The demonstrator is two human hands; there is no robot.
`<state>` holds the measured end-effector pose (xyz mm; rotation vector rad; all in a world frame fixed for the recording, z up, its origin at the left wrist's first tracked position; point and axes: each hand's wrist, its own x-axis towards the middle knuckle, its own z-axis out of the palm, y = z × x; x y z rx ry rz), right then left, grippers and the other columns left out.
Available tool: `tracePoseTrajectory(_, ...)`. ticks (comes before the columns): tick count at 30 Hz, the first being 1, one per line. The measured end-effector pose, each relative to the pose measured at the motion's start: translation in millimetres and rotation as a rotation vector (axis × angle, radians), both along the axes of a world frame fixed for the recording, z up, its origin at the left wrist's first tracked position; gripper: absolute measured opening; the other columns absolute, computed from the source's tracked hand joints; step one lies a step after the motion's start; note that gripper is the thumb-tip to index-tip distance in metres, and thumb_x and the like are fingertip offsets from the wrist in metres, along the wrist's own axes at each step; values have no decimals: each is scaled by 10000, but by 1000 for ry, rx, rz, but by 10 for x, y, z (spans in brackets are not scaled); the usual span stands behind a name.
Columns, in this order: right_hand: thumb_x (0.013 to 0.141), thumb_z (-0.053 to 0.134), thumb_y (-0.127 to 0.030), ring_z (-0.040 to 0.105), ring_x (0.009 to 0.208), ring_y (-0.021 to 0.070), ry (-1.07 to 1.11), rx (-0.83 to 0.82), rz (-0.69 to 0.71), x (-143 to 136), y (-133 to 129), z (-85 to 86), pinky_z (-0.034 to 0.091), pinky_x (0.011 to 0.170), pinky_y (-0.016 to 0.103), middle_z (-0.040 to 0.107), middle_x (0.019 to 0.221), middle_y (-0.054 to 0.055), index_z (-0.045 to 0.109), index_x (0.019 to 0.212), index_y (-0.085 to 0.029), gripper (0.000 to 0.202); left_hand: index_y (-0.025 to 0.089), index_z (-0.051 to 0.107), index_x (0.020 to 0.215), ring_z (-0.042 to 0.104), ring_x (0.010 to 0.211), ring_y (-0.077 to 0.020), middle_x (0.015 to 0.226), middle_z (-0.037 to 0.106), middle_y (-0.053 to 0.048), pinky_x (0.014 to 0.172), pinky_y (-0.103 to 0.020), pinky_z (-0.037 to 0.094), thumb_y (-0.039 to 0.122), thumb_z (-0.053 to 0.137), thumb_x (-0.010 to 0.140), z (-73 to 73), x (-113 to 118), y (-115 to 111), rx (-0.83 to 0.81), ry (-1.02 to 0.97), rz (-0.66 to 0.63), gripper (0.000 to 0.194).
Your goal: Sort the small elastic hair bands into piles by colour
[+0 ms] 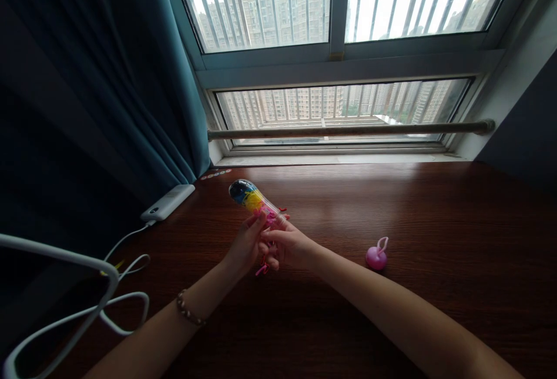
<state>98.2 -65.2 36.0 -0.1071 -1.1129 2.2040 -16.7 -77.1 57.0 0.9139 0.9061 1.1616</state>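
Observation:
A clear plastic bottle (245,193) with a rounded end is tilted up and away to the left over the brown tabletop. Inside it small elastic hair bands lie in layers: dark blue or black at the far end, then yellow, then pink. My left hand (244,246), with a beaded bracelet at the wrist, is closed around the bottle's near part. At the near end my right hand (292,244) is closed on pink and red hair bands (261,269), some poking out below the fingers. The bottle's mouth is hidden by the hands. A purple round cap (376,257) with a loop lies apart, right of my right forearm.
A white power bank (169,202) with a plugged-in cable (128,233) lies at the left by the blue curtain (174,106). A thick white tube (65,258) curves across the lower left. Behind the wooden tabletop (456,222) runs a rail (348,131) before the window.

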Motion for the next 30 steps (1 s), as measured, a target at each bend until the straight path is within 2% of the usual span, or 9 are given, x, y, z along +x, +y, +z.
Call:
tracePoseTrajectory(2, 770, 565, -268, 534, 388, 85, -7, 19, 8, -15, 15, -25, 444, 362, 184, 566, 601, -65, 420, 1030, -224, 301, 116, 579, 1007, 605, 460, -194, 939, 652, -159, 279, -265, 435, 506, 568, 711, 27, 10, -17, -37, 13, -38, 490)
tracePoseTrajectory(4, 781, 556, -309, 573, 409, 115, -18, 46, -18, -28, 27, -48, 436, 346, 186, 580, 608, -57, 400, 1057, -235, 326, 97, 564, 1021, 554, 358, -167, 883, 657, -156, 254, -286, 422, 554, 515, 726, 33, 8, -19, -64, 7, -62, 546)
tracePoseTrajectory(6, 786, 550, -350, 591, 423, 132, -26, 66, -89, -43, 32, -64, 431, 338, 182, 590, 602, -49, 395, 1065, -235, 339, 88, 562, 1002, 538, 334, -157, 823, 660, -140, 249, -273, 411, 573, 493, 730, 23, 0, -8, -66, -5, -46, 560)
tracePoseTrajectory(10, 747, 587, -398, 580, 402, 123, -71, 108, -321, -78, 21, -72, 419, 332, 168, 592, 551, -29, 477, 965, -171, 333, 115, 563, 937, 511, 319, -127, 773, 657, -94, 245, -235, 378, 553, 519, 725, -13, -1, 25, -5, -17, 25, 489)
tracePoseTrajectory(14, 692, 643, -370, 566, 389, 102, -144, 83, -525, -107, -5, -79, 375, 324, 142, 605, 539, 0, 563, 803, -115, 290, 128, 559, 883, 541, 403, -118, 768, 651, -66, 347, -237, 448, 479, 569, 726, -46, 18, 44, 99, -1, 117, 384)
tracePoseTrajectory(17, 665, 671, -328, 573, 415, 96, -159, 34, -637, -125, -26, -79, 366, 343, 137, 624, 550, 22, 603, 758, -97, 258, 126, 565, 848, 506, 377, -98, 675, 633, -35, 362, -227, 434, 452, 589, 718, -81, 12, 59, 156, 58, 160, 352)
tracePoseTrajectory(21, 598, 720, -316, 591, 452, 117, -151, -65, -676, -139, -45, -56, 393, 375, 155, 637, 549, 31, 623, 780, -95, 301, 126, 583, 824, 551, 483, -112, 678, 624, -22, 445, -216, 446, 415, 618, 701, -137, -26, 87, 258, 204, 274, 316)
tracePoseTrajectory(27, 549, 746, -341, 605, 464, 136, -219, -145, -683, -130, -30, -107, 417, 376, 167, 648, 569, 36, 595, 767, -108, 353, 145, 577, 922, 594, 771, -160, 862, 635, -50, 706, -260, 464, 351, 626, 708, -130, -93, 128, 447, 354, 337, 301)
tracePoseTrajectory(30, 568, 738, -335, 598, 431, 137, -279, -145, -649, -121, -17, -166, 433, 367, 179, 653, 583, 40, 577, 866, -108, 407, 159, 564, 913, 589, 753, -154, 838, 627, -32, 683, -247, 455, 346, 647, 684, -100, -125, 150, 483, 422, 366, 308)
